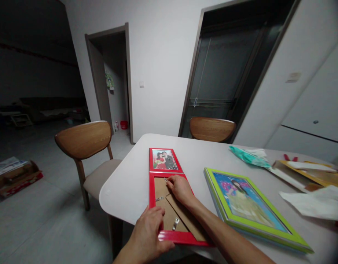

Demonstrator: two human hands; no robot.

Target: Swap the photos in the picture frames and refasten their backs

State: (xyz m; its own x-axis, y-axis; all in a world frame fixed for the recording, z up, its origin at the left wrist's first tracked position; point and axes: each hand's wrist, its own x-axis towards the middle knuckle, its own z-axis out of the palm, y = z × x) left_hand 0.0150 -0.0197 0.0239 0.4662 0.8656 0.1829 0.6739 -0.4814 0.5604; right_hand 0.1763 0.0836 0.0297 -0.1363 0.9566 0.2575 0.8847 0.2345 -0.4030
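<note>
Head view: your left hand (148,231) is clamped on the near left corner of a red rectangular picture frame (187,238), lying back up on the near part of the white surface (127,187). Your right hand (180,187) has its fingers bunched together at a small silver metal clip (165,179) toward the frame's far end; whether they pinch it, you cannot tell. Just beyond lies a red-rimmed photo of a couple (165,161); a lime-green rectangular frame (219,194) lies right.
</note>
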